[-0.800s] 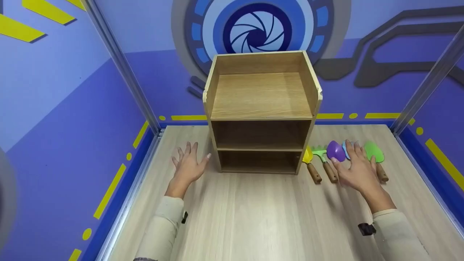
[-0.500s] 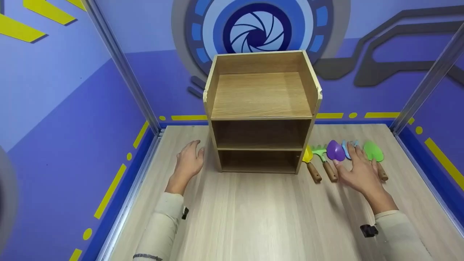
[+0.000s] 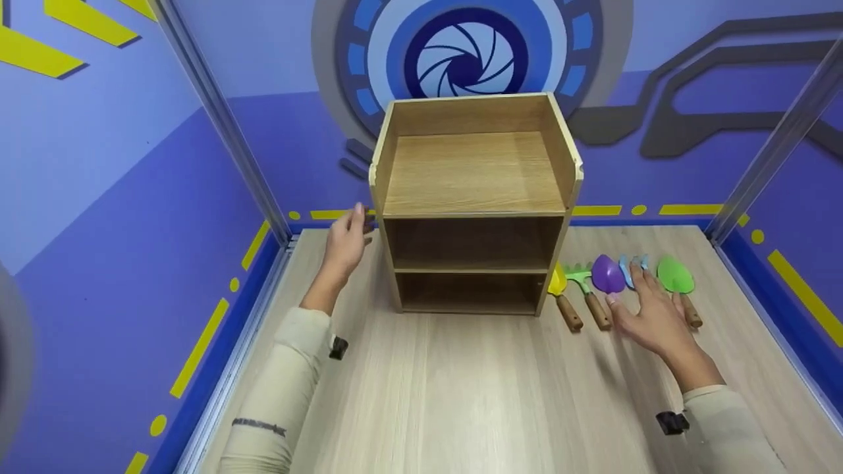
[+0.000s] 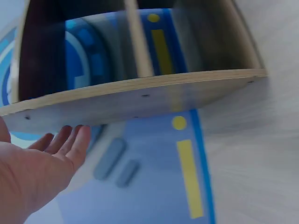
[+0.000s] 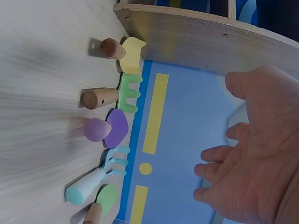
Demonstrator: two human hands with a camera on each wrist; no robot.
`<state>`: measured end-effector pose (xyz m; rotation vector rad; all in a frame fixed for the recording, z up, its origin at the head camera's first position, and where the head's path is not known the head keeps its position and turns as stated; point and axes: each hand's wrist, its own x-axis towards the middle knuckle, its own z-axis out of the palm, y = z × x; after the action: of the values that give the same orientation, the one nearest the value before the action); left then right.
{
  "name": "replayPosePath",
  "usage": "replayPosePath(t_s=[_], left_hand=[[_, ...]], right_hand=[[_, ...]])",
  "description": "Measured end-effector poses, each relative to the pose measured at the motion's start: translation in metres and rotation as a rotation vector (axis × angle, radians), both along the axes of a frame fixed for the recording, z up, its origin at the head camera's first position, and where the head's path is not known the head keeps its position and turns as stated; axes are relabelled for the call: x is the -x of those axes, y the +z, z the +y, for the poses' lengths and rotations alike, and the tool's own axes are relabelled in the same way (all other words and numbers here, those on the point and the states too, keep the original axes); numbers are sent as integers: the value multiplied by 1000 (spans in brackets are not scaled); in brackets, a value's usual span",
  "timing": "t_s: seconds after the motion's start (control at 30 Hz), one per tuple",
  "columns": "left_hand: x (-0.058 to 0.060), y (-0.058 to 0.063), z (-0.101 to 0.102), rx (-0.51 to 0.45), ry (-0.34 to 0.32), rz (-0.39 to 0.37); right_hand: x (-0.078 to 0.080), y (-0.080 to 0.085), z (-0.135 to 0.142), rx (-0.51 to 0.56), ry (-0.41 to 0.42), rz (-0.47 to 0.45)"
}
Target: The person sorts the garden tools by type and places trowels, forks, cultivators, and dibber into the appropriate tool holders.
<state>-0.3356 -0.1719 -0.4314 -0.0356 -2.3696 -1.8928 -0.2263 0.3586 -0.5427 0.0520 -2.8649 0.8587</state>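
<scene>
Sleeves, two, pale (image 3: 728,428), each with a black fitting at the cuff, entering from the near side over a light wood-grain table (image 3: 474,395). Right hand (image 3: 652,319): fingers extended and parted, grasping nothing, raised above the tools at right; in the head view it covers the handles of the middle pieces. Hand tools, five, lying in a row on the table right of the shelf, heads far, visible wooden handles near, their long axes running near to far with near ends slanting right. From left: yellow tool (image 3: 557,283), its head against or just beside the shelf's right panel; green rake (image 3: 579,274); purple spade (image 3: 607,274); light-blue rake (image 3: 625,271), partly behind the fingers; green spade (image 3: 675,273). Left hand (image 3: 347,245): fingers relaxed and slightly bent, thumb raised, nothing held, beside the shelf's left panel; contact cannot be told. Wooden shelf (image 3: 474,174): upright, long axis vertical, open front facing near, two compartments below a walled top. Back wall (image 3: 283,145): blue and purple, yellow dashes along its foot, round aperture motif behind the shelf.
</scene>
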Motion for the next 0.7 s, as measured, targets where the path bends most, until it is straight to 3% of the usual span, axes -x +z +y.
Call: replayPosePath(t_s=[0.13, 0.23, 0.4, 0.53, 0.7], left_hand=[[9, 28, 9, -151, -19, 15], [17, 46, 12, -191, -31, 19], [33, 67, 13, -93, -38, 14], [44, 75, 14, 25, -35, 21], [52, 79, 13, 22, -64, -13]], right_hand=[[-4, 0, 1, 13, -12, 22], [-5, 0, 3, 21, -24, 37], [-6, -1, 5, 22, -32, 46], [-8, -2, 9, 5, -29, 73], [-10, -5, 15, -35, -23, 63]])
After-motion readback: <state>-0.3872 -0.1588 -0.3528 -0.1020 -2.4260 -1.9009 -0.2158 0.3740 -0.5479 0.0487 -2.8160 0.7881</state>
